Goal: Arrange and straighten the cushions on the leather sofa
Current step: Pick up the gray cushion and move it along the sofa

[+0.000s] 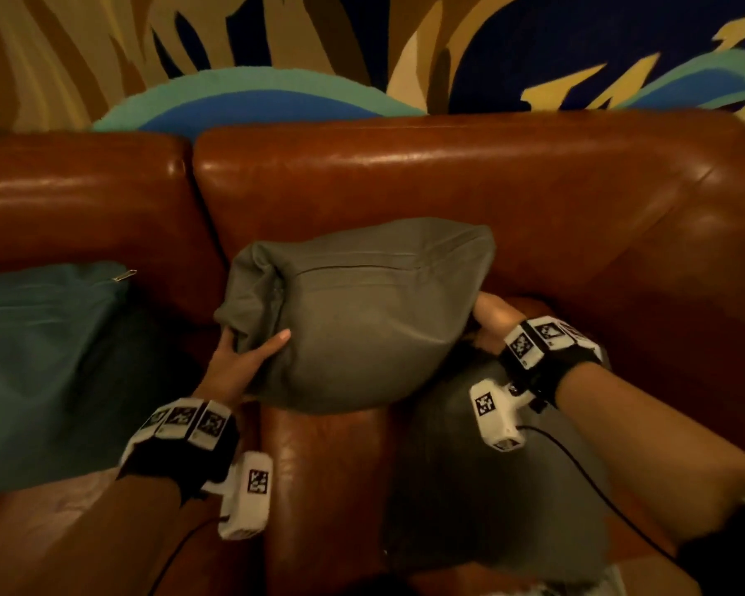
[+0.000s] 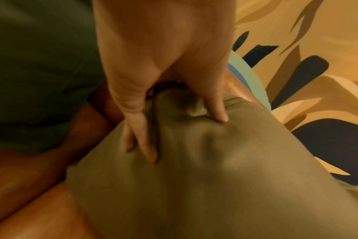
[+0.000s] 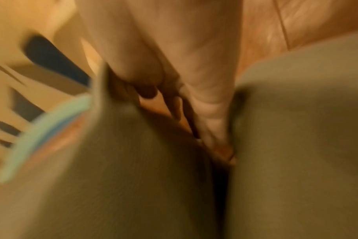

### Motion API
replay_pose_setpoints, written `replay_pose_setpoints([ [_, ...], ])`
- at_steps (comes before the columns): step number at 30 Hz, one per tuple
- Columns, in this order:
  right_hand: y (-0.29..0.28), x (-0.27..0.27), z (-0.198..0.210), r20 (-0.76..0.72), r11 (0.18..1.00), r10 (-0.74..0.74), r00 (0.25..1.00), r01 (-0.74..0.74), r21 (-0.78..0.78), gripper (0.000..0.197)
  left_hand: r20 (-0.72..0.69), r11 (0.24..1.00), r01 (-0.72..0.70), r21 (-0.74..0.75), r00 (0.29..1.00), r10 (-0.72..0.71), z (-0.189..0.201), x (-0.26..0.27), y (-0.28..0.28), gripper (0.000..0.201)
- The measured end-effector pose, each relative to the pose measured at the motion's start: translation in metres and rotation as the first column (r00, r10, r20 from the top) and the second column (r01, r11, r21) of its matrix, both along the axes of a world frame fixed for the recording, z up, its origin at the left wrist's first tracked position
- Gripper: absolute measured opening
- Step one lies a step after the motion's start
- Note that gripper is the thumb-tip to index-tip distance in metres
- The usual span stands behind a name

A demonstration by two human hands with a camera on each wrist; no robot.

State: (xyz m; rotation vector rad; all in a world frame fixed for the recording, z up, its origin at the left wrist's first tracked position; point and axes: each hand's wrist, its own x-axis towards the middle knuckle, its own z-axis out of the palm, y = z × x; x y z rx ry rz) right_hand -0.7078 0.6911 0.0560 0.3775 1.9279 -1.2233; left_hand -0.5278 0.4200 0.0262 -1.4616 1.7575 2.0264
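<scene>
The grey-green cushion (image 1: 362,311) is held up against the backrest of the leather sofa (image 1: 448,182), above the seat near its right end, zip seam facing up. The left hand (image 1: 241,359) grasps its lower left corner, thumb on the front and fingers (image 2: 145,145) dug into the bunched fabric. The right hand (image 1: 491,320) holds the right edge; its wrist view is blurred, but the fingers (image 3: 210,113) seem tucked behind the cloth. A second grey cushion (image 1: 491,488) lies flat on the seat just below it. A teal cushion (image 1: 48,363) rests toward the sofa's left end. A painted wall (image 1: 276,45) rises behind the backrest.
</scene>
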Motion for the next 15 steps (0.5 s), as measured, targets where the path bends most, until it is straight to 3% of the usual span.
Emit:
replay_pose_setpoints([
  [3, 0.038, 0.025, 0.014, -0.205, 0.988, -0.147, 0.968, 0.135, -0.074, 0.026, -0.095, 0.993, 0.000, 0.119, 0.995, 0.011, 0.007, 0.028, 0.008, 0.097],
  [5, 0.075, 0.056, 0.023, -0.357, 0.991, -0.130, 0.925, 0.132, -0.020, 0.016, -0.057, 0.993, 0.032, 0.115, 0.998, -0.026, 0.003, 0.051, 0.017, 0.101],
  [6, 0.092, 0.076, 0.025, -0.414, 0.992, -0.092, 0.906, 0.119, 0.042, 0.013, -0.010, 0.992, 0.069, 0.108, 0.998, -0.068, 0.000, 0.062, 0.026, 0.099],
  [8, 0.123, 0.119, 0.021, -0.439, 0.969, -0.107, 0.892, 0.192, 0.153, 0.016, 0.081, 0.970, 0.213, 0.121, 0.971, -0.223, 0.010, 0.081, 0.057, 0.076],
  [10, 0.143, 0.169, 0.011, -0.422, 0.940, -0.143, 0.895, 0.256, 0.227, 0.031, 0.170, 0.889, 0.413, 0.198, 0.878, -0.446, 0.018, 0.098, 0.098, 0.051],
  [13, 0.151, 0.246, -0.006, -0.435, 0.926, -0.120, 0.892, 0.259, 0.275, 0.049, 0.230, 0.689, 0.631, 0.357, 0.655, -0.719, 0.010, 0.117, 0.152, 0.076],
  [15, 0.143, 0.291, -0.017, -0.487, 0.939, -0.038, 0.873, 0.199, 0.282, 0.052, 0.198, 0.627, 0.655, 0.421, 0.609, -0.768, -0.004, 0.126, 0.174, 0.061],
])
